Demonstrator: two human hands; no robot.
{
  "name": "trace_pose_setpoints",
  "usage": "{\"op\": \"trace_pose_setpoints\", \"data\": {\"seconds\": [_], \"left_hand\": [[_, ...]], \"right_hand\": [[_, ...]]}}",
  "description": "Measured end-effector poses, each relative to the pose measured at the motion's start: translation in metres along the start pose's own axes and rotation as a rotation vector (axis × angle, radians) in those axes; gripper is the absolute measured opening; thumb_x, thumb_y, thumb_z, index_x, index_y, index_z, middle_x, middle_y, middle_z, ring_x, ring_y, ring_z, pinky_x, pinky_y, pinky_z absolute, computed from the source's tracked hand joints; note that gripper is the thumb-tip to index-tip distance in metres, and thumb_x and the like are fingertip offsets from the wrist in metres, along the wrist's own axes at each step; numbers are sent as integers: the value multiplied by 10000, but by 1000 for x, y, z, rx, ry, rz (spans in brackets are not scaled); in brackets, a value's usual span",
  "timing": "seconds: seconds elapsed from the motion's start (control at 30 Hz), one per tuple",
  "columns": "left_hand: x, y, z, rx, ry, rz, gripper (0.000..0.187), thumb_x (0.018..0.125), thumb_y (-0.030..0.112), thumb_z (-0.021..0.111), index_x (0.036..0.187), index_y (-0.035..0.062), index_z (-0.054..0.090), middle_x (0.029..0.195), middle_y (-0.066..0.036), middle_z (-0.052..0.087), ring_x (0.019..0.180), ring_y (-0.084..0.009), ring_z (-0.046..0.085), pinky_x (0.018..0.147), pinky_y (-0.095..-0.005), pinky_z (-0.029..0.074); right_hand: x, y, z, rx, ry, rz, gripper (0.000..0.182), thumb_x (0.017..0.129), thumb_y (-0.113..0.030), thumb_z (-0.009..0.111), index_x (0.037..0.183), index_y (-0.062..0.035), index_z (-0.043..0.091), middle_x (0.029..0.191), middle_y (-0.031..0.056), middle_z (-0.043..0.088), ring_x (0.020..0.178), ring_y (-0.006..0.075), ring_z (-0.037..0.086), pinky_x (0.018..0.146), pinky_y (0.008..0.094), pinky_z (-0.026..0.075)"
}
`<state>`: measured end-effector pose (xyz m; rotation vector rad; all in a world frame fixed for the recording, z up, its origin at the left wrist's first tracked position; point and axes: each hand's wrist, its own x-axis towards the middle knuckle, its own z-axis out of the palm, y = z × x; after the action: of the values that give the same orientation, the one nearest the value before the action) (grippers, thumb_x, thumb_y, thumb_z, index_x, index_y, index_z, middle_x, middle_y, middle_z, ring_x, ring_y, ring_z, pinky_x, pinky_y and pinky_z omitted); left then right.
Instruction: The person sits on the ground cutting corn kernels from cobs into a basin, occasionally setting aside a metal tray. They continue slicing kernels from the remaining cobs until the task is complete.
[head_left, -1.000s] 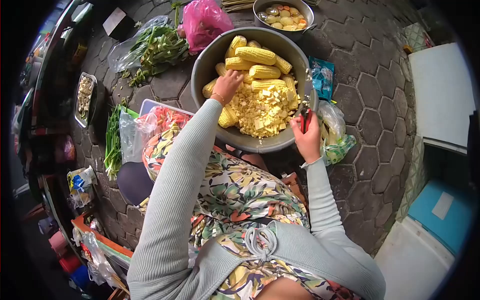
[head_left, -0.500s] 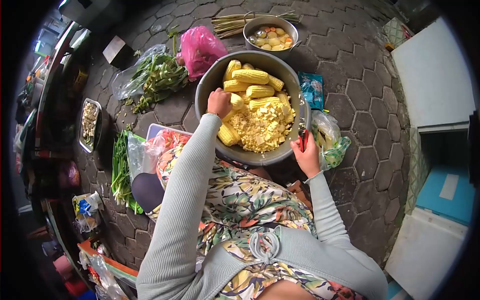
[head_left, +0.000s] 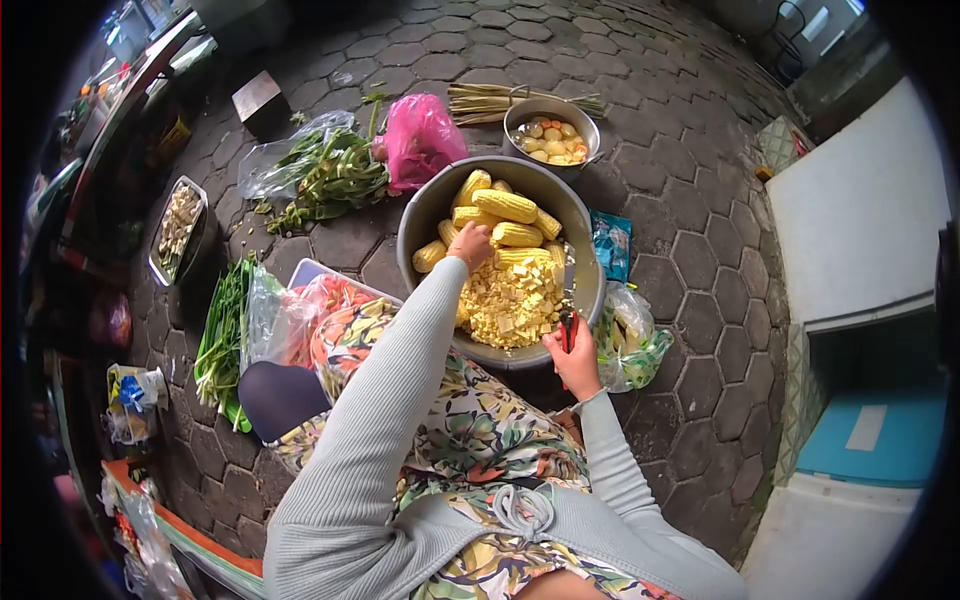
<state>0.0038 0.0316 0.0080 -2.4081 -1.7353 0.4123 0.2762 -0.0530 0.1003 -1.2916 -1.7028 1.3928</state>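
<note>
My left hand (head_left: 472, 246) reaches into a large grey basin (head_left: 410, 215), its fingers closed on a corn cob that the hand mostly hides. Peeled yellow corn cobs (head_left: 505, 206) are heaped in the far half of the basin. Cut corn kernels (head_left: 510, 305) pile up in the near half, some in flat slabs. At the basin's near right rim, my right hand (head_left: 577, 368) is wrapped round the red and black handle of a knife (head_left: 569, 330). The knife's blade points away from me, over the right inner wall beside the kernels.
Beyond the basin stands a metal pot (head_left: 550, 140) of peeled vegetables in liquid. A pink plastic bag (head_left: 422, 140) and leafy greens (head_left: 335, 180) lie to its left. Green onions (head_left: 225, 335) are near my left knee. A plastic bag (head_left: 630, 340) sits right of the basin.
My left hand has moved right, towards the middle of the basin. My right hand has brought the knife left, closer to the kernels. The whole view has shifted slightly.
</note>
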Motion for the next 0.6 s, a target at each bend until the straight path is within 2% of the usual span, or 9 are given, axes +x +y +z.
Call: {"op": "trace_pose_setpoints", "data": {"seconds": [0.1, 0.23, 0.27, 0.37, 0.4, 0.43, 0.5, 0.57, 0.6], "left_hand": [[0, 5, 5, 44, -42, 64, 153, 765, 237, 488, 750, 207, 638, 784, 66, 583, 886, -111, 488, 710, -277, 345], [-1, 10, 20, -10, -60, 51, 154, 789, 209, 464, 776, 194, 617, 751, 29, 594, 786, -133, 564, 681, -302, 368], [-2, 9, 23, 3, -32, 110, 154, 797, 188, 452, 785, 187, 605, 726, 15, 594, 734, -143, 583, 676, -307, 375], [-9, 15, 7, -32, 42, 148, 145, 792, 176, 455, 847, 182, 589, 756, 4, 581, 778, -158, 579, 704, -330, 386], [-8, 17, -5, -87, -17, 134, 195, 723, 161, 536, 915, 194, 543, 808, 3, 561, 820, -154, 557, 686, -326, 382], [-13, 18, -21, -217, 53, 113, 275, 640, 166, 622, 899, 156, 533, 801, -27, 567, 812, -192, 566, 684, -341, 397], [-9, 19, -38, -363, 51, -3, 395, 531, 159, 691, 881, 110, 514, 793, -76, 566, 793, -257, 565, 677, -376, 420], [-15, 18, -50, -587, 94, -210, 457, 482, 152, 712, 870, 66, 485, 794, -124, 561, 784, -320, 550, 667, -400, 434], [-22, 17, -54, -745, 224, -280, 503, 447, 154, 721, 873, 52, 473, 800, -154, 558, 795, -342, 540, 676, -399, 442]], "right_hand": [[-3, -5, -5, 27, 16, -2, 242, 728, -127, 623, 877, -34, 456, 656, 40, 548, 622, 127, 559, 589, 264, 436], [-5, -13, -9, 34, 28, -36, 244, 723, -121, 624, 875, -30, 456, 665, 46, 553, 612, 132, 554, 589, 268, 437], [-4, -8, -8, 17, 30, -48, 251, 721, -125, 626, 876, -24, 455, 663, 52, 560, 588, 134, 545, 574, 269, 432], [-10, -9, -6, 3, 22, -50, 254, 720, -132, 628, 867, -21, 452, 659, 52, 549, 584, 133, 537, 560, 269, 424], [-14, -12, -5, 17, 16, -51, 255, 721, -137, 627, 863, -20, 450, 648, 50, 534, 587, 131, 534, 553, 266, 419], [-13, -7, -4, 28, 13, -41, 255, 721, -137, 627, 863, -20, 450, 648, 50, 534, 587, 131, 534, 553, 266, 419], [-17, 8, -1, -5, 0, -6, 249, 724, -133, 623, 865, -20, 452, 644, 49, 523, 585, 128, 527, 551, 263, 417], [-19, 9, 2, -12, -45, 71, 262, 731, -144, 617, 891, -18, 452, 650, 51, 526, 580, 139, 526, 559, 273, 420], [-20, 11, 4, -8, -59, 65, 267, 735, -149, 612, 902, -17, 450, 654, 55, 526, 585, 145, 527, 565, 281, 421]]}}
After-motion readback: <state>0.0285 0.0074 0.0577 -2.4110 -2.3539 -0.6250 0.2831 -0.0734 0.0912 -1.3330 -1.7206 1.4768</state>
